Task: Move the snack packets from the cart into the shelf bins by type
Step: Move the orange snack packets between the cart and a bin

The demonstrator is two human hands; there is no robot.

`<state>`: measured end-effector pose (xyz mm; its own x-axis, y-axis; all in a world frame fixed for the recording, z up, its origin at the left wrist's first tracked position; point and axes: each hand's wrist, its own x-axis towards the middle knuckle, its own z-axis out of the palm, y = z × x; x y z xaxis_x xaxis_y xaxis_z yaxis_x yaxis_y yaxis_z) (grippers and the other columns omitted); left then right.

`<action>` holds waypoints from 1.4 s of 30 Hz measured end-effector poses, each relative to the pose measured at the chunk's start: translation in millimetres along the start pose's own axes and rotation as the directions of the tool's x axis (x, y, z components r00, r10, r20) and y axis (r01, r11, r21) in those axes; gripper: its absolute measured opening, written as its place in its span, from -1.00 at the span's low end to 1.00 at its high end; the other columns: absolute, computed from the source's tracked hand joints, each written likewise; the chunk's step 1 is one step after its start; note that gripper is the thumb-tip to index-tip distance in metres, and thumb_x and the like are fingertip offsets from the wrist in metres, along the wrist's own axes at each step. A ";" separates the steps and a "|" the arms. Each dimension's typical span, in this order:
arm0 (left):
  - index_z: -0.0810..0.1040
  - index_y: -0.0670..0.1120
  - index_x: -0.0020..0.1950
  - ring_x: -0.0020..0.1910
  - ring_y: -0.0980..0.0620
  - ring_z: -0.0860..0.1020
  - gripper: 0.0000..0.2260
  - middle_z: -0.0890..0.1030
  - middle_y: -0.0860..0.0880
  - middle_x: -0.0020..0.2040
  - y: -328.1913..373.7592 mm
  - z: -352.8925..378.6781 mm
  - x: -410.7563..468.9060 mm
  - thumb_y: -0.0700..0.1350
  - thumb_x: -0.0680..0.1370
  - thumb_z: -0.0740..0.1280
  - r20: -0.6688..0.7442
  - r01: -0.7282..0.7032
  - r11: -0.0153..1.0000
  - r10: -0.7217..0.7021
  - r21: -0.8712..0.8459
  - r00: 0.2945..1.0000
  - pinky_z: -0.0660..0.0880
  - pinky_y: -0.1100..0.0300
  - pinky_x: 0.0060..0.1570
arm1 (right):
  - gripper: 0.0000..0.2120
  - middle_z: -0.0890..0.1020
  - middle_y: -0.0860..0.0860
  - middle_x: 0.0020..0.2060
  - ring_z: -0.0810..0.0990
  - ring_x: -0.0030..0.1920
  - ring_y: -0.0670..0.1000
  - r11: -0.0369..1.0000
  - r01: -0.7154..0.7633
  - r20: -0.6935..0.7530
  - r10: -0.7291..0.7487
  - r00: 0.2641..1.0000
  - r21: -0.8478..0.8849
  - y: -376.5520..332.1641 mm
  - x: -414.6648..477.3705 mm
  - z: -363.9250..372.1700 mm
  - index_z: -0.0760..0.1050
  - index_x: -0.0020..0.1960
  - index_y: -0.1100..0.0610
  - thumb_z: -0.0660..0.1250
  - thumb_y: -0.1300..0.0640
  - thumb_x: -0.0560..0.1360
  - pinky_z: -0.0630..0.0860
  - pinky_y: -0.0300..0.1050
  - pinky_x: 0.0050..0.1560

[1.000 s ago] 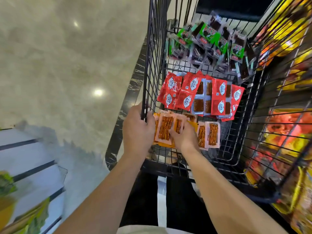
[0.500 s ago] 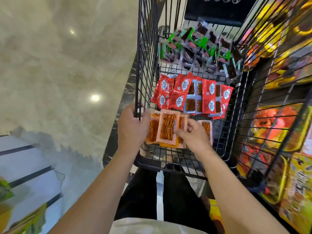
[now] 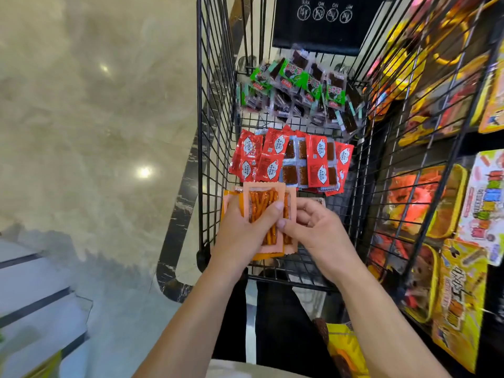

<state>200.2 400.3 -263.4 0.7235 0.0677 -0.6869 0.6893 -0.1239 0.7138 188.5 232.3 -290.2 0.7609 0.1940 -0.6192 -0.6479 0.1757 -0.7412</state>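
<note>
Centrally: left hand (image 3: pixel 240 237), fingers clamped on orange packets (image 3: pixel 263 205); right hand (image 3: pixel 316 233), fingers pinching their right edge; cart (image 3: pixel 215 132) beneath.

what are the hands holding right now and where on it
A stack of orange stick-snack packets: the left hand grips its left edge, thumb across the front; the right hand pinches its right edge.

hands (image 3: pixel 240 236) gripping orange packets (image 3: pixel 263 214), wire cart (image 3: pixel 215 132)
</note>
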 end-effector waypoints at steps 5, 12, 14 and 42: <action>0.73 0.18 0.09 0.02 0.09 0.75 -0.90 0.77 0.06 0.05 -13.9 -1.9 6.3 0.07 0.59 0.49 0.071 0.154 0.963 -0.142 -0.223 0.987 0.69 0.18 -0.18 | -0.81 0.76 0.04 0.00 0.76 0.01 0.08 0.997 0.034 -0.117 -0.043 0.992 -0.076 14.5 1.9 10.7 0.62 0.09 0.06 0.53 0.17 0.51 0.71 0.05 -0.01; 0.70 0.09 0.17 -0.02 0.10 0.75 -0.81 0.78 0.06 0.03 -30.4 -16.7 13.7 0.07 0.58 0.49 -0.066 0.166 0.949 -0.190 -0.267 0.979 0.67 0.22 -0.24 | -0.88 0.72 -0.18 0.00 0.71 -0.02 -0.14 0.954 -0.093 -0.243 0.022 0.970 -0.286 28.2 24.2 -13.3 0.71 0.02 -0.17 0.52 0.02 0.52 0.67 -0.20 -0.11; 0.69 0.10 0.18 -0.03 0.14 0.75 -0.83 0.77 0.10 0.02 -35.6 -18.0 15.8 0.04 0.60 0.48 -0.091 0.144 0.965 -0.167 -0.217 0.982 0.65 0.28 -0.25 | -0.91 0.69 -0.19 -0.06 0.68 -0.09 -0.23 0.901 -0.211 -0.339 0.077 0.938 -0.380 39.4 40.8 -26.3 0.66 0.01 -0.14 0.51 0.01 0.52 0.57 -0.35 -0.21; 0.66 0.14 0.16 -0.14 0.32 0.69 -0.85 0.74 0.22 -0.07 -50.7 -11.3 32.1 0.04 0.60 0.49 -0.186 0.145 0.955 -0.196 -0.260 0.963 0.51 0.45 -0.43 | -0.82 0.76 -0.02 0.02 0.76 0.01 -0.02 0.929 -0.343 -0.212 0.311 0.927 -0.137 53.6 61.8 -42.8 0.64 0.12 0.03 0.49 0.18 0.53 0.65 0.10 0.13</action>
<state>188.9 419.9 -320.1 0.5680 0.2734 -0.7763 0.7724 0.1488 0.6175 202.3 212.4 -379.3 0.5111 0.0299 -0.8590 -0.8583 -0.0352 -0.5119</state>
